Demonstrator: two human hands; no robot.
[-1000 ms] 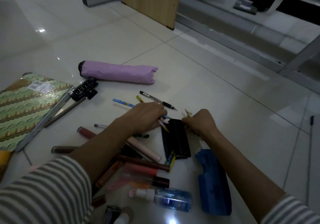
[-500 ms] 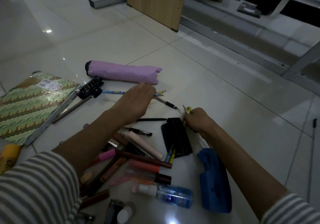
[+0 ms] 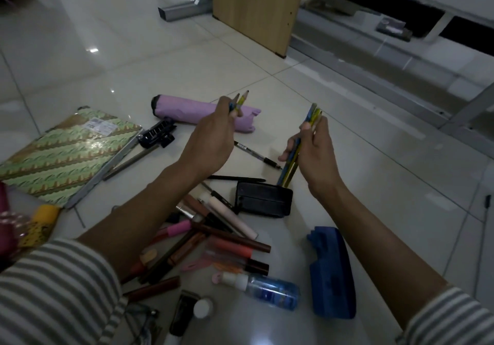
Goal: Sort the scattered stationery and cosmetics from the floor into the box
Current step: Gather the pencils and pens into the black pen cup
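1. Nearest me are two grey-and-white striped sleeves (image 3: 53, 286), one on each forearm.
2. On the floor between the forearms lie one clear blue plastic spray bottle (image 3: 272, 292), one blue moulded case (image 3: 332, 272), and a heap of brown, pink and red cosmetic tubes (image 3: 230, 248). The tubes overlap; there are more than six, and I cannot read an exact count.
3. Past the heap one black rectangular case (image 3: 263, 199) lies flat, with one thin black pencil (image 3: 235, 178) just beyond it.
4. The left hand (image 3: 209, 144) is raised and pinches two pencils, one blue and one yellow (image 3: 242, 100), tips up.
5. The right hand (image 3: 318, 155), well apart from the left, grips a bundle of blue and yellow pencils (image 3: 312, 114); the count is unclear.
6. Farther off are one black pen (image 3: 256, 155), one black clip (image 3: 157, 137), one green patterned notebook (image 3: 64, 155) and one lilac folded umbrella (image 3: 192, 112).
7. The surface is a glossy white tiled floor (image 3: 361, 184). Behind stand one upright wooden panel (image 3: 256, 10) and grey metal frame bars (image 3: 179, 14).
8. I cannot tell which container is the sorting box.
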